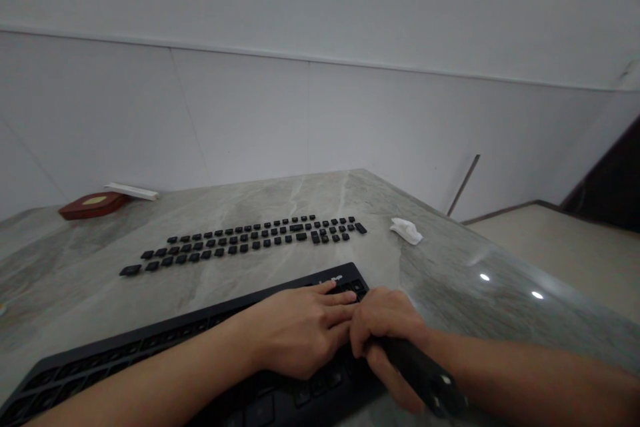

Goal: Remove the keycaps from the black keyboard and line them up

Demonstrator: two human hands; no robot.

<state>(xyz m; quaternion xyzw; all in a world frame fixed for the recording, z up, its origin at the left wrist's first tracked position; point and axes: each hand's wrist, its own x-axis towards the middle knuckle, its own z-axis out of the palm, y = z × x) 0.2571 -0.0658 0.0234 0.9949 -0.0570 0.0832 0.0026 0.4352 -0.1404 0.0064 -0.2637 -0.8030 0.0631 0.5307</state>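
A black keyboard lies across the near part of the table, with many of its key positions bare of caps. My left hand rests on its right end, fingers stretched out and touching the keys. Beside those fingertips, my right hand is closed around the black handle of a tool, at the keyboard's right edge. The tool's working end is hidden by my hand, so its kind does not show. Removed black keycaps are laid out in rows on the table beyond the keyboard.
A crumpled white tissue lies right of the keycaps. At the far left, a reddish-brown wooden box sits near the wall with a thin white bar by it. The marbled grey table ends in a slanting edge at right.
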